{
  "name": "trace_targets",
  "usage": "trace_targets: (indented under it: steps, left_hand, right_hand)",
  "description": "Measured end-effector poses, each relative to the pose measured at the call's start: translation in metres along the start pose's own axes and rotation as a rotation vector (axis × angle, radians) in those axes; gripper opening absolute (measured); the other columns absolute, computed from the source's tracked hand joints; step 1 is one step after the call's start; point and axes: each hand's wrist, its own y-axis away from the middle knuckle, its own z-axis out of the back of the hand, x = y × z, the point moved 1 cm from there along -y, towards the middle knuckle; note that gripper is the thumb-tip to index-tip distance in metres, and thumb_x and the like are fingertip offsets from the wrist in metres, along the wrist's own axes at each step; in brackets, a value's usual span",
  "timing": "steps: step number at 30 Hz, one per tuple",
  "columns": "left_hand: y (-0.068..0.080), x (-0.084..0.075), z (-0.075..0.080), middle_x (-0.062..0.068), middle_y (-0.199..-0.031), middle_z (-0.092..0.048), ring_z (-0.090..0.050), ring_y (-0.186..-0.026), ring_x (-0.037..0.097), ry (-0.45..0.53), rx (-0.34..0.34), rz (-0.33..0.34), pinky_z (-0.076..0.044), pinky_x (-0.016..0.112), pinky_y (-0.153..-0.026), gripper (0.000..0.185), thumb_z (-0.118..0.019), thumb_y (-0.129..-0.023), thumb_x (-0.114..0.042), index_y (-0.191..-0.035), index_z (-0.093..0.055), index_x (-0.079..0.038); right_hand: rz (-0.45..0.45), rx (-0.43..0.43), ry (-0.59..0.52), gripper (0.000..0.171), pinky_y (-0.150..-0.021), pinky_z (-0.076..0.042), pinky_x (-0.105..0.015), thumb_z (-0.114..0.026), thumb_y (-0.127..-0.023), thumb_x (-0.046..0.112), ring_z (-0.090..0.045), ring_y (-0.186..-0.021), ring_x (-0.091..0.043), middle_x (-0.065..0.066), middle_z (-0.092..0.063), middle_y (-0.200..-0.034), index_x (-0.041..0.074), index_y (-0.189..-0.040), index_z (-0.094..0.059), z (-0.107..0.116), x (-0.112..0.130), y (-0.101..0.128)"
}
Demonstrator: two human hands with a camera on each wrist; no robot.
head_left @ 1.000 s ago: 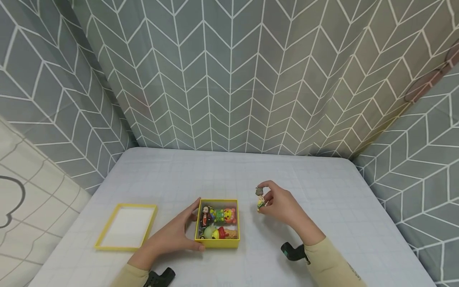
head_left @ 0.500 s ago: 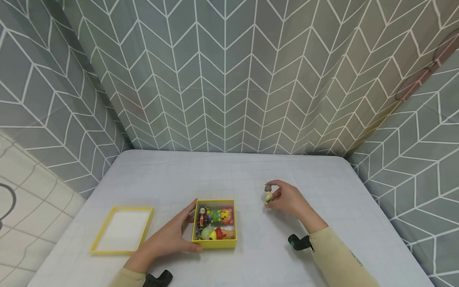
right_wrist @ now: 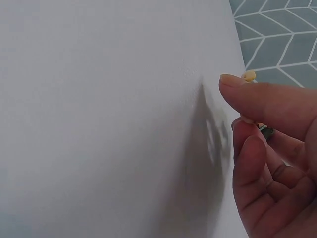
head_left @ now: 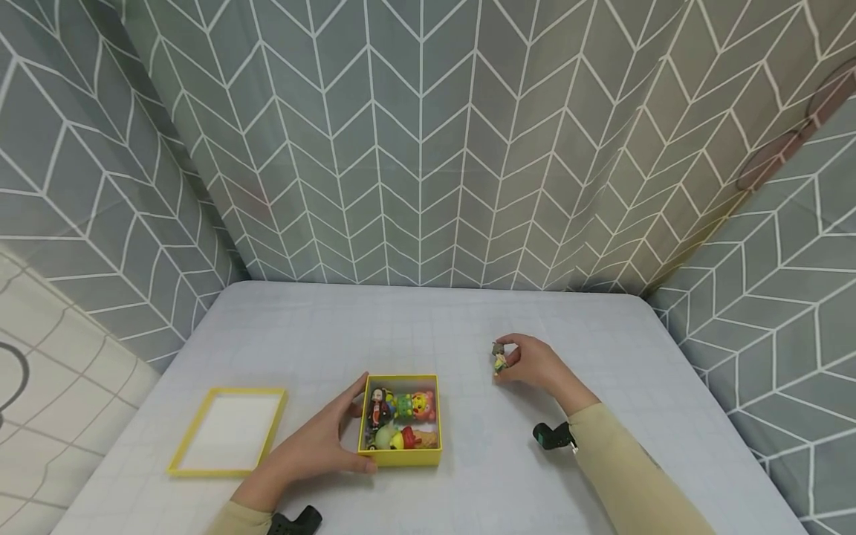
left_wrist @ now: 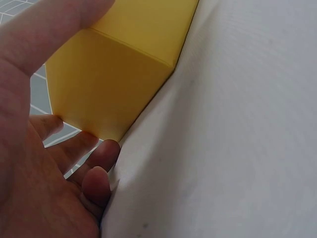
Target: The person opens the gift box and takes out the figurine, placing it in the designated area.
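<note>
A: While the left hand (head_left: 314,449) braces the yellow box (head_left: 400,455) so it won't slide, what's the right hand (head_left: 535,366) doing?

B: Its grip pinches a small figure (head_left: 498,358) low over the counter (head_left: 428,327), right of the box.

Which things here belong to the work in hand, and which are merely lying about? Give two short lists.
In hand:
- small figurine, pinched in the right hand
- yellow box with toy figures inside, steadied by the left hand

Lying about:
- yellow lid, left of the box, untouched
- table
- patterned curtains behind
</note>
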Motion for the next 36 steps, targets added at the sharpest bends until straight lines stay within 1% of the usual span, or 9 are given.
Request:
trace_targets:
  steps: [4,9,16,20,24,26,30,33,36]
  left_hand:
    - [0.0,0.0,0.0,-0.003,-0.156,-0.029,-0.042,-0.13,0.02,0.001,0.003,0.001,-0.027,0.051,-0.112,0.136,-0.095,-0.056,-0.048,-0.16,-0.011,-0.026]
    - [-0.001,-0.002,0.0,-0.002,-0.156,-0.029,-0.042,-0.131,0.02,0.001,0.001,-0.002,-0.027,0.05,-0.112,0.135,-0.095,-0.056,-0.046,-0.16,-0.011,-0.025]
    - [0.0,-0.002,0.0,-0.001,-0.157,-0.028,-0.041,-0.132,0.021,-0.002,0.0,-0.003,-0.026,0.051,-0.112,0.135,-0.095,-0.057,-0.047,-0.16,-0.011,-0.025]
    - [0.0,-0.001,0.0,-0.003,-0.157,-0.027,-0.042,-0.131,0.019,0.004,0.006,-0.003,-0.025,0.05,-0.113,0.136,-0.095,-0.056,-0.047,-0.16,-0.01,-0.027]
    - [0.0,-0.001,0.0,-0.004,-0.157,-0.027,-0.041,-0.132,0.018,0.006,0.005,-0.009,-0.025,0.05,-0.113,0.136,-0.095,-0.056,-0.047,-0.16,-0.01,-0.027]
    - [0.0,-0.001,0.0,-0.004,-0.157,-0.027,-0.041,-0.132,0.019,-0.001,0.0,-0.009,-0.025,0.05,-0.113,0.136,-0.095,-0.056,-0.048,-0.16,-0.011,-0.027]
    - [0.001,-0.002,0.0,-0.003,-0.156,-0.028,-0.04,-0.132,0.02,-0.017,-0.009,-0.004,-0.025,0.051,-0.113,0.136,-0.094,-0.055,-0.05,-0.16,-0.011,-0.028]
    - [0.001,-0.002,0.0,-0.004,-0.155,-0.03,-0.042,-0.131,0.019,-0.033,-0.016,0.005,-0.027,0.051,-0.112,0.136,-0.094,-0.054,-0.051,-0.16,-0.012,-0.029]
    - [0.001,-0.001,-0.001,-0.004,-0.155,-0.031,-0.043,-0.129,0.019,-0.043,-0.023,0.013,-0.028,0.051,-0.111,0.136,-0.094,-0.053,-0.052,-0.16,-0.013,-0.03]
  right_hand:
    - [0.002,0.015,0.022,0.07,-0.068,-0.047,-0.034,-0.09,-0.072,0.017,-0.056,-0.074,-0.018,-0.002,-0.062,-0.086,0.006,-0.134,-0.059,-0.002,-0.001,-0.005]
    - [-0.001,0.034,0.041,0.07,-0.066,-0.044,-0.033,-0.089,-0.072,0.018,-0.054,-0.073,-0.018,-0.002,-0.06,-0.084,0.006,-0.134,-0.059,-0.005,-0.004,-0.009]
    - [-0.052,0.074,-0.035,0.072,-0.065,-0.044,-0.032,-0.09,-0.07,0.016,-0.053,-0.075,-0.02,-0.005,-0.059,-0.088,0.009,-0.135,-0.058,-0.006,-0.007,-0.012]
    - [-0.057,0.093,-0.065,0.075,-0.065,-0.044,-0.032,-0.09,-0.07,0.016,-0.053,-0.076,-0.02,-0.005,-0.059,-0.089,0.009,-0.137,-0.057,-0.004,-0.008,-0.01]
    - [-0.048,0.115,-0.098,0.077,-0.065,-0.044,-0.032,-0.089,-0.072,0.013,-0.054,-0.076,-0.021,-0.007,-0.059,-0.09,0.007,-0.14,-0.053,-0.002,-0.007,-0.006]
    - [-0.049,0.126,-0.118,0.076,-0.066,-0.045,-0.032,-0.086,-0.074,0.01,-0.055,-0.076,-0.021,-0.007,-0.06,-0.091,0.006,-0.141,-0.052,0.0,-0.006,-0.004]
    - [-0.052,0.134,-0.152,0.067,-0.065,-0.047,-0.032,-0.08,-0.079,0.006,-0.057,-0.074,-0.019,-0.008,-0.062,-0.091,0.004,-0.14,-0.052,0.001,-0.008,-0.002]
    - [-0.043,0.128,-0.155,0.062,-0.065,-0.047,-0.032,-0.079,-0.082,0.007,-0.057,-0.071,-0.019,-0.008,-0.062,-0.09,0.003,-0.138,-0.054,-0.001,-0.01,-0.002]
    - [-0.04,0.111,-0.142,0.06,-0.064,-0.047,-0.031,-0.079,-0.082,0.011,-0.057,-0.071,-0.018,-0.006,-0.063,-0.089,0.005,-0.137,-0.056,-0.003,-0.011,-0.003]
